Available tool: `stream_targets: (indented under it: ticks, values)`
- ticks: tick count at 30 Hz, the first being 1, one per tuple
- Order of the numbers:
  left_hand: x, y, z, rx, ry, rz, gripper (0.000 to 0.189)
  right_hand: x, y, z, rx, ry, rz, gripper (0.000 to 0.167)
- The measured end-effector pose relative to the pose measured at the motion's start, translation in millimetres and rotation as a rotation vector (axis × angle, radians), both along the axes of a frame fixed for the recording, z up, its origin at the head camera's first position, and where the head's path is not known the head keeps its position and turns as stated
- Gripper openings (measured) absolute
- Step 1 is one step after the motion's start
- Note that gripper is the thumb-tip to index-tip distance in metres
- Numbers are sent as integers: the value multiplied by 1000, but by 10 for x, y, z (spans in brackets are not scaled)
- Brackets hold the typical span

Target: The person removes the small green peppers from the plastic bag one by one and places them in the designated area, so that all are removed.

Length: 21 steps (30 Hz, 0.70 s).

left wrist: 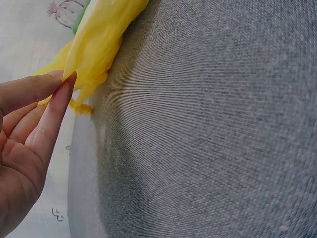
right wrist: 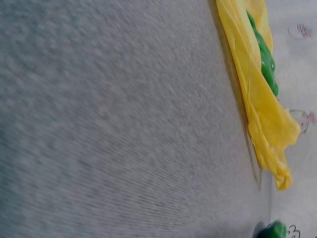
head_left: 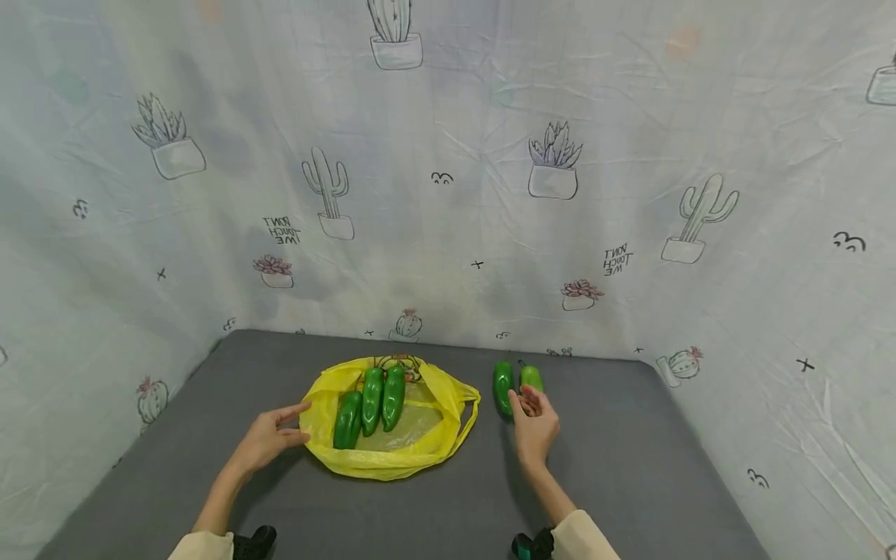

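A yellow plastic bag (head_left: 378, 464) lies spread with its mouth open on the grey table. Three long, glossy green peppers (head_left: 372, 402) are inside it. My left hand (head_left: 269, 442) pinches the bag's left rim; in the left wrist view thumb and finger meet on the yellow film (left wrist: 99, 42). To the right of the bag lie a dark green pepper (head_left: 502, 381) and a lighter green pepper (head_left: 531, 378), side by side. My right hand (head_left: 537, 432) is right at these two, fingers loosely bent and overlapping their near ends. The right wrist view does not show this hand.
The grey cloth-covered table (head_left: 630, 467) reaches back to a pale curtain (head_left: 448, 233) printed with potted cacti. A handle loop (head_left: 470, 408) of the bag sticks out toward the right, between the bag and the two loose peppers.
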<state>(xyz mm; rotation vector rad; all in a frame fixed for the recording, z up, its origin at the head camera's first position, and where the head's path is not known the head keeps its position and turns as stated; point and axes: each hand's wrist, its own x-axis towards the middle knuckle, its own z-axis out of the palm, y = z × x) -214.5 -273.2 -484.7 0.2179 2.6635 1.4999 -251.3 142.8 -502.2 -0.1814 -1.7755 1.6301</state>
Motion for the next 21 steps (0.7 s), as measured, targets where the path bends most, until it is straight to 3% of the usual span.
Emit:
stream_targets:
  ticks: [6,9,12,21]
  values:
    - [1,-2,-30,2,-7,11,61,217,-115,184,-28,11,122,28]
    - [-1,4,-18,-10,-8,16,61,284,-181,203,-48,-10,169,30]
    - [2,12,3,-15,-11,13,60,300,-254,152,-52,-17,195,29]
    - [-6,-1,-4,-15,-21,13,61,203,-498,-199,-88,-24,295,34]
